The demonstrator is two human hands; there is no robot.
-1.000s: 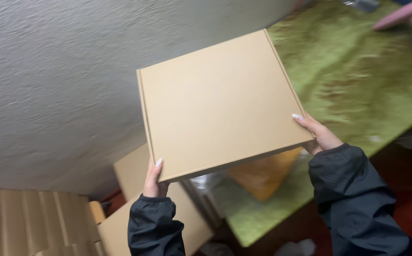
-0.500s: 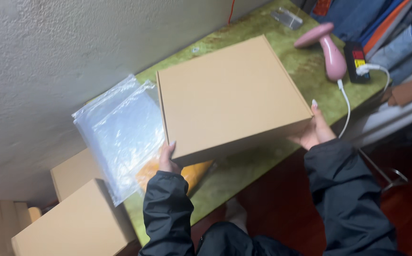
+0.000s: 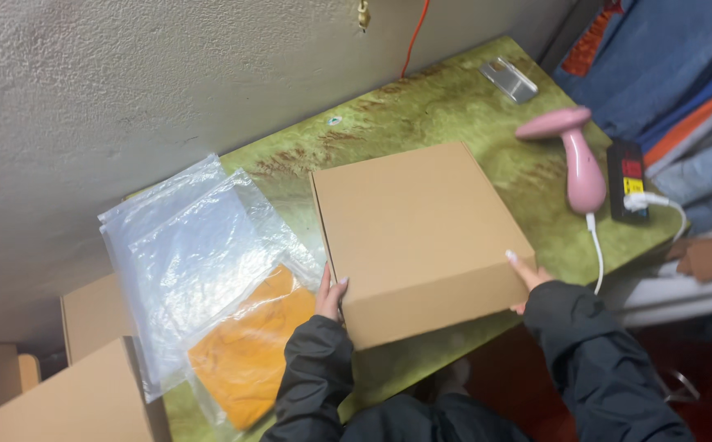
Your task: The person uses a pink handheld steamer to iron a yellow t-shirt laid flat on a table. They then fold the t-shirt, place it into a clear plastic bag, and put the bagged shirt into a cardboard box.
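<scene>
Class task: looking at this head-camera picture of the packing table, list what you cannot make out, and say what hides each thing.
- Contents of the closed flat brown cardboard box: hidden by its lid.
- Palms of the left hand and right hand: behind the box sides.
- Folded orange cloth: partly veiled by clear plastic bags.
- Stacked brown cartons: cut off by the lower-left edge.

green table [image 3: 421, 115] under the fingers | clear plastic bags [image 3: 192, 262] left of the fingers, over an orange cloth [image 3: 249, 352] | pink handheld device [image 3: 573, 155] right, white cord attached | brown boxes [image 3: 77, 393] far left | folded fabrics [image 3: 683, 57] far right
</scene>
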